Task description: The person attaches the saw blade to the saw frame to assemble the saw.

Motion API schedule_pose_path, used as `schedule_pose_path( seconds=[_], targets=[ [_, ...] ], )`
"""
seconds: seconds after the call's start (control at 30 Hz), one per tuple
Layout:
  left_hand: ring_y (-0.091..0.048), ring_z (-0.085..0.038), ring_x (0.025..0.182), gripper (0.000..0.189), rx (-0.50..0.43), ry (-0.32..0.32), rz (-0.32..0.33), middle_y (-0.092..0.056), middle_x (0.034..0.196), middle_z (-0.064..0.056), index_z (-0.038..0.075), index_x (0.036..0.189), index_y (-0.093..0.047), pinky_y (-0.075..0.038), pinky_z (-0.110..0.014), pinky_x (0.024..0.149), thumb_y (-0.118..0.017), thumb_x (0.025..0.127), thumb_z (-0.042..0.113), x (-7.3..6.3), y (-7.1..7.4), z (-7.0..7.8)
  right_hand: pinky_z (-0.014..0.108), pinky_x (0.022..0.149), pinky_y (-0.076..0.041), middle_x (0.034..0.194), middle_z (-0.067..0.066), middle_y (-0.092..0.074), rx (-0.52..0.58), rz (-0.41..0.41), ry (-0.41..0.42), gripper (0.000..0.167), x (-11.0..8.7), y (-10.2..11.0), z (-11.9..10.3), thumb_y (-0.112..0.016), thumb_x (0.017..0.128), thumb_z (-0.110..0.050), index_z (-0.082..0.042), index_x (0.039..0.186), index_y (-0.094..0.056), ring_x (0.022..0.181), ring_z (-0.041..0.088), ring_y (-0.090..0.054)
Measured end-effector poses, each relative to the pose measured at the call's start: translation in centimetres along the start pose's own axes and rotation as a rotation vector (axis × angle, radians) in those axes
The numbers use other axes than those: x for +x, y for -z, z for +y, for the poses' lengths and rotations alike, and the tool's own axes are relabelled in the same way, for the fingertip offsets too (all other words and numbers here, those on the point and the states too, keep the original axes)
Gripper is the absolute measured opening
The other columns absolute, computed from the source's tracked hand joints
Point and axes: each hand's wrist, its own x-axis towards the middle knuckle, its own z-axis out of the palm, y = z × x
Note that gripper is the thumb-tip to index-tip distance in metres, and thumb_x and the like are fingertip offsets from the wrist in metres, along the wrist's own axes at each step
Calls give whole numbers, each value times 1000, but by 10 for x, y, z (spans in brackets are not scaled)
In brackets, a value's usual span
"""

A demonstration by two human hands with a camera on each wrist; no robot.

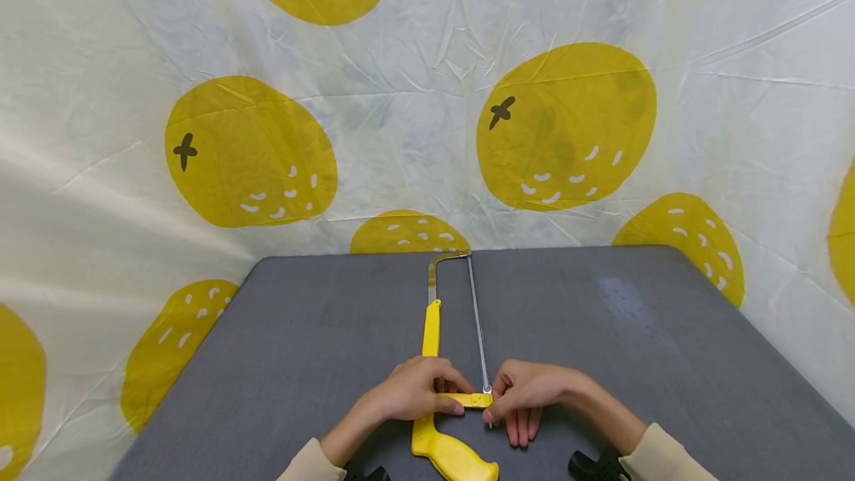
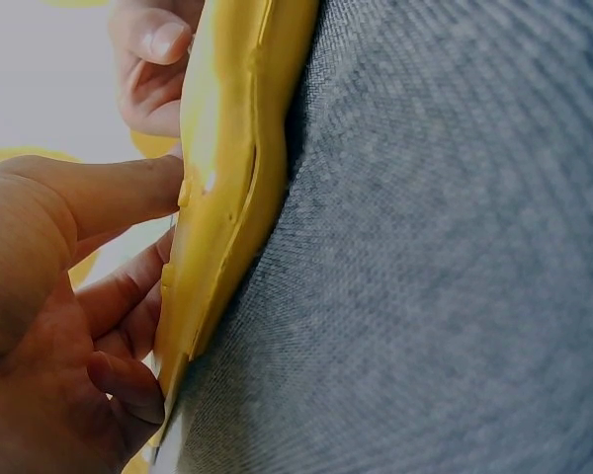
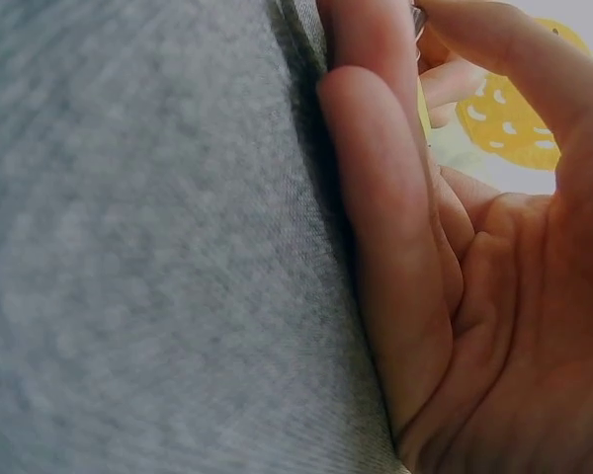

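Note:
A yellow-handled hacksaw (image 1: 433,329) lies on the grey table, its handle (image 1: 461,457) toward me and its metal bow at the far edge. The thin blade (image 1: 477,318) runs along the right side of the frame. My left hand (image 1: 417,390) grips the yellow frame just ahead of the handle, thumb and fingers on either side of the short crosspiece (image 1: 467,399). At the blade's near end, my right hand (image 1: 524,394) pinches the small metal end fitting (image 3: 419,18) between thumb and forefinger; its other fingers rest low against the table. The fingertips hide most of that fitting.
The grey cloth-covered table (image 1: 320,332) spreads to both sides of the hacksaw. A white curtain (image 1: 401,132) with yellow fruit shapes hangs behind it and along the sides. Dark wrist devices (image 1: 597,465) show below the cuffs.

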Motion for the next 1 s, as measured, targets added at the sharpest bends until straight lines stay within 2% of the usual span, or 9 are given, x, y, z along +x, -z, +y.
schedule_pose_path(
  seconds=[0.2, 0.47, 0.77, 0.9, 1.0],
  targets=[
    [-52, 5, 71, 24, -5, -10, 0, -64, 85, 18, 35, 112, -80, -42, -16, 64, -82, 89, 32, 1, 0, -3, 20, 46, -52, 69, 12, -76, -1, -17, 7, 33, 0, 1, 1, -72, 94, -27, 6, 91, -75, 51, 6, -69],
    [-52, 5, 71, 24, 1, -9, -1, -64, 85, 18, 34, 112, -80, -42, -16, 64, -82, 89, 32, 0, -1, -4, 21, 48, -54, 79, 31, -74, -10, -39, 29, 29, 1, 1, 5, -70, 94, -22, 6, 93, -75, 54, 7, -71],
    [-52, 5, 71, 23, 14, -7, 4, -63, 85, 19, 35, 111, -80, -42, -17, 64, -83, 88, 32, -2, -2, -2, 21, 49, -54, 84, 41, -70, 15, -76, 46, 22, 1, 1, 7, -69, 93, -14, 8, 95, -72, 56, 6, -71],
    [-53, 5, 71, 24, 13, -8, 3, -63, 85, 18, 35, 111, -80, -42, -17, 64, -83, 88, 33, -3, -2, -2, 21, 49, -54, 84, 42, -69, 16, -79, 54, 18, 1, 0, 7, -67, 92, -11, 6, 94, -72, 56, 6, -71],
    [-53, 5, 72, 24, 13, -9, 3, -64, 86, 18, 35, 111, -80, -43, -17, 64, -83, 88, 32, -4, -3, -3, 20, 49, -54, 81, 36, -72, 10, -76, 59, 16, 1, -1, 8, -66, 91, -9, 6, 93, -72, 56, 6, -71]
  ],
)
